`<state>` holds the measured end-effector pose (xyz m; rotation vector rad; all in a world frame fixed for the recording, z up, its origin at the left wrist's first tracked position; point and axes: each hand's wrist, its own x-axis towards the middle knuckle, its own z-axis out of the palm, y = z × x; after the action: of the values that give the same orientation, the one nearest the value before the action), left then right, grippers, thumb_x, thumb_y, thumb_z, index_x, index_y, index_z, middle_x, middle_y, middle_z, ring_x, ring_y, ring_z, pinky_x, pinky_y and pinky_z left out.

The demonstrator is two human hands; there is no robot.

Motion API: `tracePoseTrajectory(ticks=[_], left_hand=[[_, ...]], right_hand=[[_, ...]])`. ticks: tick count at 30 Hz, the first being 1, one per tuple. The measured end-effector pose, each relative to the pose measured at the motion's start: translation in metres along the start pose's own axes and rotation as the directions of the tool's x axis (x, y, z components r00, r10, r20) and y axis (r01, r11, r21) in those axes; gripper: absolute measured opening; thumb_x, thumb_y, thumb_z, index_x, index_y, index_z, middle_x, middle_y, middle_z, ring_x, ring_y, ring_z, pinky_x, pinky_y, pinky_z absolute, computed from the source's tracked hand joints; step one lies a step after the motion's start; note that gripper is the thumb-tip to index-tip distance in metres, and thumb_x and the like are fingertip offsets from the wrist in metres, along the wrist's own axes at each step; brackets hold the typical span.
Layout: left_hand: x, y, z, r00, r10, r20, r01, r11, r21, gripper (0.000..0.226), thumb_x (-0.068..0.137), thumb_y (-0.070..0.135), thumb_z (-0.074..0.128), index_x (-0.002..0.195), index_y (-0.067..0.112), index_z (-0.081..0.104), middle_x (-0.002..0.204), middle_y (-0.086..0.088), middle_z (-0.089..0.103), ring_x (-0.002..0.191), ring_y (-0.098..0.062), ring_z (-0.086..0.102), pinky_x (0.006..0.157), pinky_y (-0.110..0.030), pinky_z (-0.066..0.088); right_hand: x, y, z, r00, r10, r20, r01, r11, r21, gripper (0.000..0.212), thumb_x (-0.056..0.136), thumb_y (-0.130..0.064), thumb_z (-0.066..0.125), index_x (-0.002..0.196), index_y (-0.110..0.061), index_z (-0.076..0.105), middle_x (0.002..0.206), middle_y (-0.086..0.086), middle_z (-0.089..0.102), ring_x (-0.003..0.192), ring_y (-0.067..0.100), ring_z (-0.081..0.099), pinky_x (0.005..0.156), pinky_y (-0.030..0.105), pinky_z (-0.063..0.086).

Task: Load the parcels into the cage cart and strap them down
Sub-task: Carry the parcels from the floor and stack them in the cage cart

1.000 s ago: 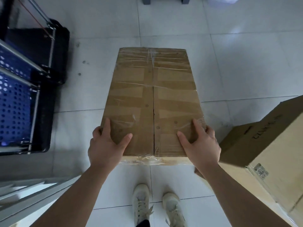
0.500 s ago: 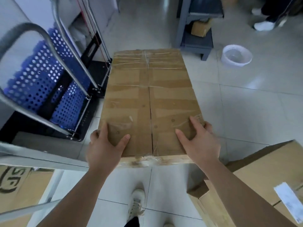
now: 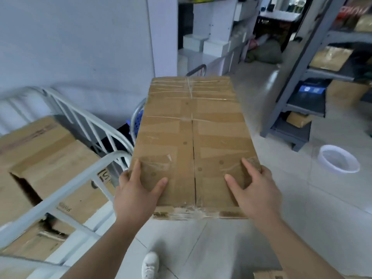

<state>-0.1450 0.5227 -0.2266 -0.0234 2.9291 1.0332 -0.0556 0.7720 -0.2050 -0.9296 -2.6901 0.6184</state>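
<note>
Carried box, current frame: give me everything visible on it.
The carried box is a long brown cardboard carton, closed, with its long axis pointing away from the person. The top flaps meet at a centre seam. Brown tape and wrinkled clear tape bands cross it, and the near edge is scuffed. It is held above the floor, roughly level. The left hand and right hand grip its near corners, thumbs on top, fingers round the sides. Nothing else visibly touches it.

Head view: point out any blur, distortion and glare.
In the head view, the cart rails smear with motion blur; the box, left hand and right hand are sharper; the shelf post leans from wide-angle distortion; the floor shows soft glare.
</note>
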Motion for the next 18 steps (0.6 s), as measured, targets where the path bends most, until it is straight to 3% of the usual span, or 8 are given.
tracePoseTrajectory(ticks=[8,18], left_hand=[[-0.038,-0.035,-0.116,0.961,-0.152,-0.233,0.153,0.988,-0.014,0.096,0.071,0.078,0.052,0.149,0.036,0.016,0.147,-0.004,0.033,0.125,-0.028,0.047,0.088,-0.047,0.052],[-0.087,-0.132,-0.233,0.825,-0.333,-0.456,0.332,0.939,-0.084,0.096,0.067,0.081,0.049,0.147,0.037,0.02,0.142,-0.008,0.04,0.122,-0.031,0.049,0.089,-0.043,0.05]], right_hand=[[-0.029,-0.109,-0.026,0.97,-0.244,0.001,0.244,0.969,0.043,0.071,0.073,-0.072,0.051,0.137,-0.043,0.042,0.14,0.006,0.042,0.121,0.025,0.05,0.091,0.037,0.044],[-0.1,-0.254,-0.009,0.851,-0.521,0.062,0.509,0.848,0.147,0.071,0.072,-0.071,0.052,0.135,-0.039,0.046,0.137,0.005,0.045,0.117,0.026,0.052,0.091,0.042,0.045]])
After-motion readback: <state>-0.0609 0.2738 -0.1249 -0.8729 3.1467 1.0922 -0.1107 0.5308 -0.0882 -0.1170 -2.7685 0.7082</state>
